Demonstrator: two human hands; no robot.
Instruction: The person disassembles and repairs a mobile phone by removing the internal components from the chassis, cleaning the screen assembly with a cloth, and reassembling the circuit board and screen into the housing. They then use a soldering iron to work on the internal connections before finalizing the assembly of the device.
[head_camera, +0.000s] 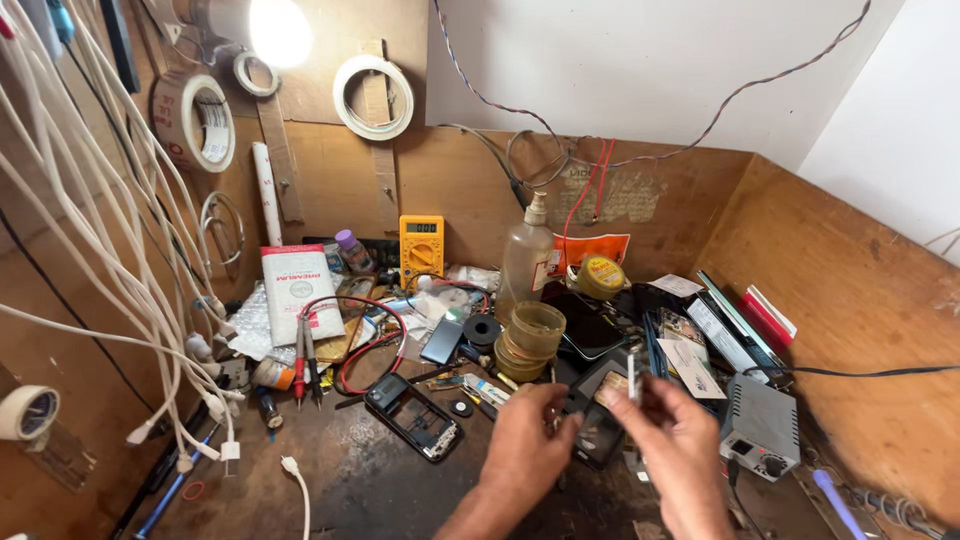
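**Two hands work on a small part**

Two hands meet low over the counter (340, 490). Left hand (525, 440) is curled, fingers pinched on something too small to tell. Right hand (678, 440) pinches a thin silver strip (632, 378), held upright. I think a phone fix is under way; the next move needs a slow, steady touch. An open black phone (413, 416) lies just left of the hands. Farther back stand a clear bottle (526, 255), a yellow meter (421, 246), a white packet (299, 290) and a round yellow tin (600, 276).
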